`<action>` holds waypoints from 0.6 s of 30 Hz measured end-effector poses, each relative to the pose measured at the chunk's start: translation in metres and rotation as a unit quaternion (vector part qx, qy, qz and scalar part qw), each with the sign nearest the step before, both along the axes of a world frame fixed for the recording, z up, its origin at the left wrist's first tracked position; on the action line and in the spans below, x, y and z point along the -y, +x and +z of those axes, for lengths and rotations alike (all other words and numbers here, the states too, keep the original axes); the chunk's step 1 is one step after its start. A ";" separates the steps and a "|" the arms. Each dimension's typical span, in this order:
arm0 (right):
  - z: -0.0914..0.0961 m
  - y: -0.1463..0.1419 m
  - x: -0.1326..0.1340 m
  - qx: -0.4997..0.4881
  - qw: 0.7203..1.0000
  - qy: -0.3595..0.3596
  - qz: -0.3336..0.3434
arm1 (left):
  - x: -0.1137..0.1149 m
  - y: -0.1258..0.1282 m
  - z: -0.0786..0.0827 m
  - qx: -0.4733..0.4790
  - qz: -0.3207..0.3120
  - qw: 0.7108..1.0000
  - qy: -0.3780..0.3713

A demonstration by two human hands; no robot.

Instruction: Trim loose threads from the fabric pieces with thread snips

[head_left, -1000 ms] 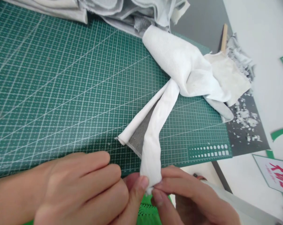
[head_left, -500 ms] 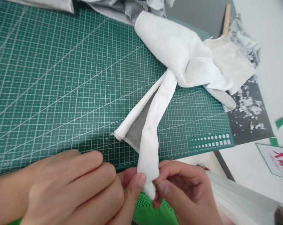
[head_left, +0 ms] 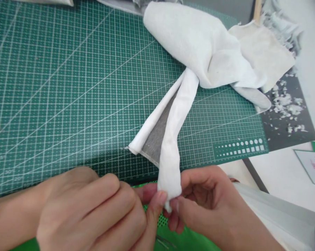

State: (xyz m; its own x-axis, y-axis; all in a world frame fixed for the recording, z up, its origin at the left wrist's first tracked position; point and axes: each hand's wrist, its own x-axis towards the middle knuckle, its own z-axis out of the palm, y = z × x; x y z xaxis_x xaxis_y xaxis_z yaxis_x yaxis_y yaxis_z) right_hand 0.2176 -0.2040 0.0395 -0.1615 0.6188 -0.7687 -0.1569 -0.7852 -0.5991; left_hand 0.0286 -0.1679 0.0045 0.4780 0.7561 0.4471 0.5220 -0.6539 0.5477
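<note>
Green and gridded, a cutting mat was spread over most of the worktop, and a white strip of rolled fabric was laid across its near right part. The strip's near end was carried past the mat's near edge. That end was pinched from both sides: the left hand was closed on it with the thumb, its other fingers curled narrow, and the right hand was closed on it from the right.

Against the picture of half a second earlier, the same pinch was kept, but less of the rounded tip was left showing below the fingers. The right hand was curled further and was brought closer to the mat's near edge.

A grey panel was exposed between the strip and a second rolled edge to its left. At its far end the strip was joined to a cloth bundle heaped at the mat's far right.

Room was found chiefly to the left and far left, where the mat lay bare. The right was hemmed in by scraps (small white clippings on a dark surface), a wooden stick and a printed card. Under the hands a green perforated sheet was partly seen.
</note>
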 end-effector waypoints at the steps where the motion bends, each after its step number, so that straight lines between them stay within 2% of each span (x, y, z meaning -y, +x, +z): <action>1: -0.001 0.001 -0.003 -0.011 1.000 -0.008 0.007 | 0.001 0.000 -0.001 -0.007 0.013 1.000 -0.003; 7: 0.000 -0.007 -0.013 -0.063 0.995 -0.056 -0.048 | -0.003 0.000 -0.004 -0.024 -0.005 1.000 -0.001; 12: -0.003 -0.007 -0.008 -0.137 0.984 -0.076 -0.082 | -0.006 -0.005 -0.005 -0.031 -0.048 0.998 0.040; 18: -0.003 0.001 0.006 -0.194 0.971 -0.079 -0.117 | 0.000 -0.003 0.001 -0.033 0.003 0.999 -0.022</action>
